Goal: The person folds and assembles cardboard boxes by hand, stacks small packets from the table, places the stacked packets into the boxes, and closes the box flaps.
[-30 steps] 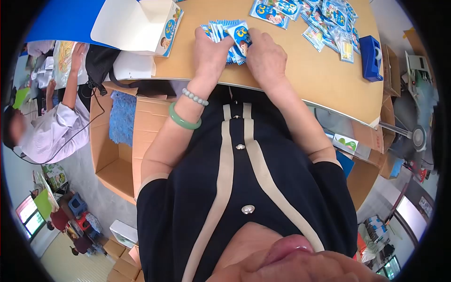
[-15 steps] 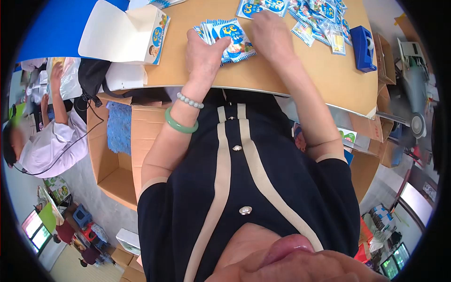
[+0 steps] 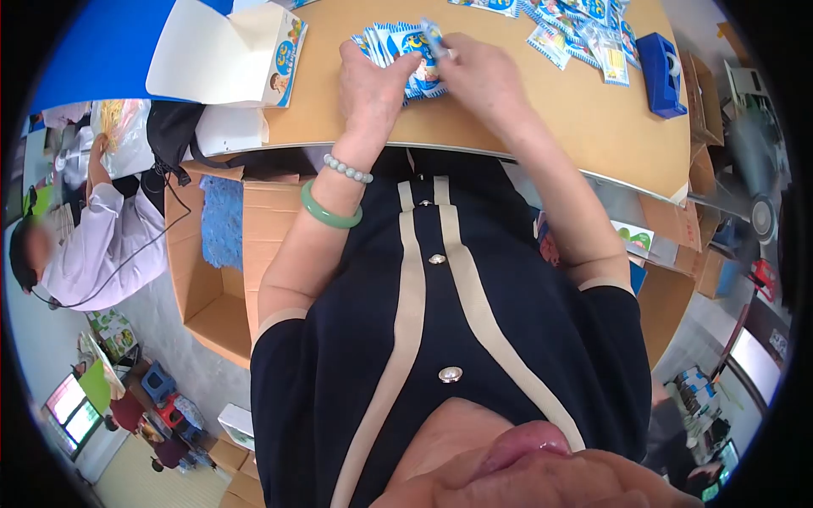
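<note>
My left hand [image 3: 373, 83] is closed around a stack of blue-and-white printed packets [image 3: 391, 41], its thumb lying across the front one. Close against the stack's right side, my right hand [image 3: 481, 74] pinches another small packet [image 3: 433, 37], seen nearly edge-on. Its fingers are slightly blurred. More loose packets [image 3: 584, 34] lie in a pile on the tabletop [image 3: 559, 110] toward the back right, some showing their clear side.
An open white carton [image 3: 222, 63] with a printed side stands at the back left. A blue tape dispenser [image 3: 662, 76] sits near the right edge. Below the table is a cardboard box [image 3: 216, 313]. At the left, another person [image 3: 106, 245] handles a plastic bag.
My right hand has come from the loose packets back toward the stack, now with a packet in its fingers. My left hand keeps its hold on the stack.
</note>
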Tool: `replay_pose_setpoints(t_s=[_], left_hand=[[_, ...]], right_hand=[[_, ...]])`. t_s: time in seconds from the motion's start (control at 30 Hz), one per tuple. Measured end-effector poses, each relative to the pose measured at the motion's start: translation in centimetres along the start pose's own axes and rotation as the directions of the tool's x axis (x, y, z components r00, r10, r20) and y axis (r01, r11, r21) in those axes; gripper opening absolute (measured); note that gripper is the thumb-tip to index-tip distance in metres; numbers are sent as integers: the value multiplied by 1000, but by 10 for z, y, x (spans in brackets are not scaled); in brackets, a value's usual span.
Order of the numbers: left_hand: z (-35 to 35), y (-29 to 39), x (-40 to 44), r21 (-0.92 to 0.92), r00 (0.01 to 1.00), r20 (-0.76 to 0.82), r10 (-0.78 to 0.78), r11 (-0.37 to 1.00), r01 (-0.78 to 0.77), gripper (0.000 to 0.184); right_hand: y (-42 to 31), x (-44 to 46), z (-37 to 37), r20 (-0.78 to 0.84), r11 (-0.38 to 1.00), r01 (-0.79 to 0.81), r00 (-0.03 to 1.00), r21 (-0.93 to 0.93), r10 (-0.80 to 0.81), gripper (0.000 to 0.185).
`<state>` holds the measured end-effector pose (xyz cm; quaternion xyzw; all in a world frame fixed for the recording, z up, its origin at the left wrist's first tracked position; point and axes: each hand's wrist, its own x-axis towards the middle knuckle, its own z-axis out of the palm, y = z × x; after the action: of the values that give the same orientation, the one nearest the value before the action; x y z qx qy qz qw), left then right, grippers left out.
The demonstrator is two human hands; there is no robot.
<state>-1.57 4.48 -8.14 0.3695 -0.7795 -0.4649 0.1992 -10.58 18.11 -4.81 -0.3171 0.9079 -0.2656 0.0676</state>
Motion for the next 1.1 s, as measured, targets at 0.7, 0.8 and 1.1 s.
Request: replay_pose_setpoints(t_s=[0.7, 0.8, 1.1], left_hand=[[2, 8, 5, 55, 997, 58, -42, 998, 39, 78], [1, 9, 5, 46, 997, 54, -60, 997, 58, 78], [3, 21, -5, 184, 1000, 9, -1, 983, -1, 73]], right_hand=[[81, 95, 6, -428, 847, 281, 765, -451, -481, 22], [71, 90, -7, -69, 829, 250, 943, -501, -326, 27], [3, 3, 18, -136, 993, 30, 990, -116, -46, 23]])
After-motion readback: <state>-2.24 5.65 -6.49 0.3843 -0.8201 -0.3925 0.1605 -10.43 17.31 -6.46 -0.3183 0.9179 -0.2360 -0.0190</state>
